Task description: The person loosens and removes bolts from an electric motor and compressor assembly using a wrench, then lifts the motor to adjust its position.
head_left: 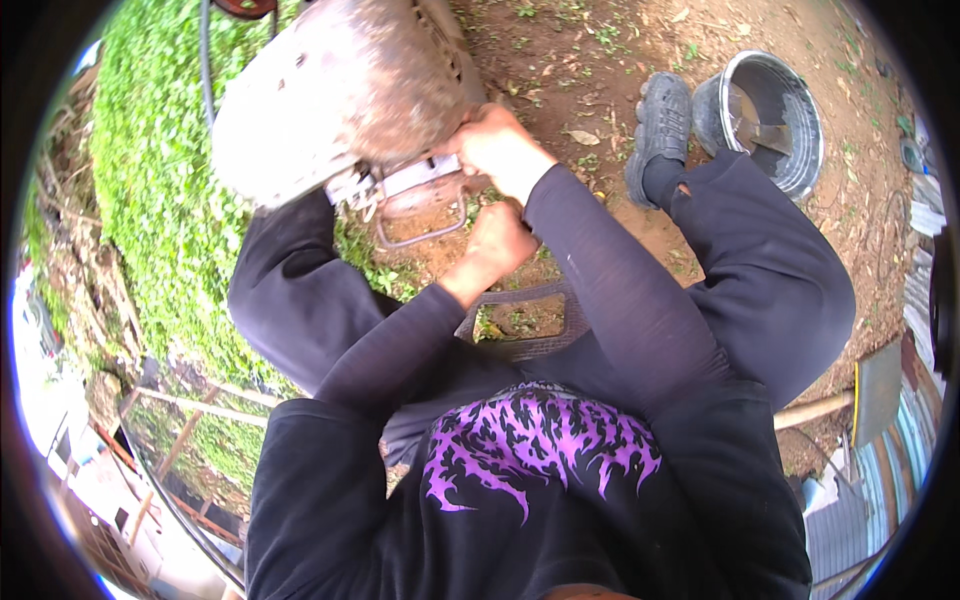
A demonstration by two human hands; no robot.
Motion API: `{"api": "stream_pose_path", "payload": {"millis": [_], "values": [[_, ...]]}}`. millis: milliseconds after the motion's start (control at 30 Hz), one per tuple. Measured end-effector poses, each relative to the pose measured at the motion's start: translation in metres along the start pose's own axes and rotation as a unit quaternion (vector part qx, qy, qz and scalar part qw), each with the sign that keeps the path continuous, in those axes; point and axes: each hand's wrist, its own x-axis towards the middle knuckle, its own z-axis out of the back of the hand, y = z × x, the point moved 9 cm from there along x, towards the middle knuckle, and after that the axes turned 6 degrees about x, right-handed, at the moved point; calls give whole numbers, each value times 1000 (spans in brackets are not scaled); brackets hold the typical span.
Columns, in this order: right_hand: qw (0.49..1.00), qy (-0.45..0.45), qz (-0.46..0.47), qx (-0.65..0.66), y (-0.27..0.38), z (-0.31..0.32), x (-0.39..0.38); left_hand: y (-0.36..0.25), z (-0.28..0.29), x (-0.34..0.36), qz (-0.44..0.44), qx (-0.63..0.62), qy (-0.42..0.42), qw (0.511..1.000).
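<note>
Head view: see left hand (502,240) fisted, can't tell contents; then thin wire loop (425,237), likely poor hold; beyond, right hand (500,148) curled at near right edge of rusty drum (350,90), grip unclear. Find drum far left; expect heavy, stiff; take by edges.

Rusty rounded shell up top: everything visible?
The shell looks like worn metal: bulging, pale left, browner right, with dark openings along its right edge. It sits at the frame's top, underside hidden. A pale strip and squared wire loop show at its lower edge. The right hand appears to touch its lower right edge.
</note>
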Motion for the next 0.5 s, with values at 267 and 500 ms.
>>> {"api": "stream_pose_path", "payload": {"millis": [267, 500], "values": [[999, 36, -3, -19, -13, -6, 11, 24, 97, -143, 170, -416, -246, 859], [999, 22, -4, 49, -17, 0, 12, 55, 85, -97, 134, -728, -427, 520]]}}
